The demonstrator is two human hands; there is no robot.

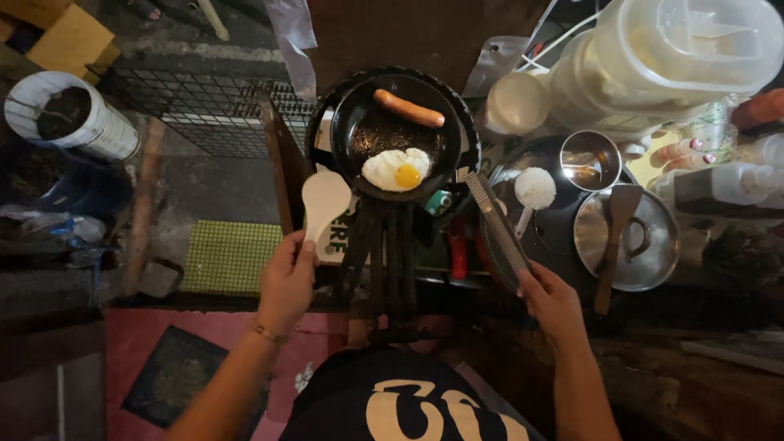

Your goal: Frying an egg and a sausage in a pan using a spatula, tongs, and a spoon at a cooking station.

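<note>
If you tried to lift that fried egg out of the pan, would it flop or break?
Probably both. The fried egg looks thin and soft round its white edge, so it would likely droop off the white spatula in the left hand. Its yolk looks round and runny, so it may burst. The black pan looks shiny with oil, so it might slide.

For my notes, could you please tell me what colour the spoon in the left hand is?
White; the rice spoon in the left hand shows clearly in the head view.
</note>
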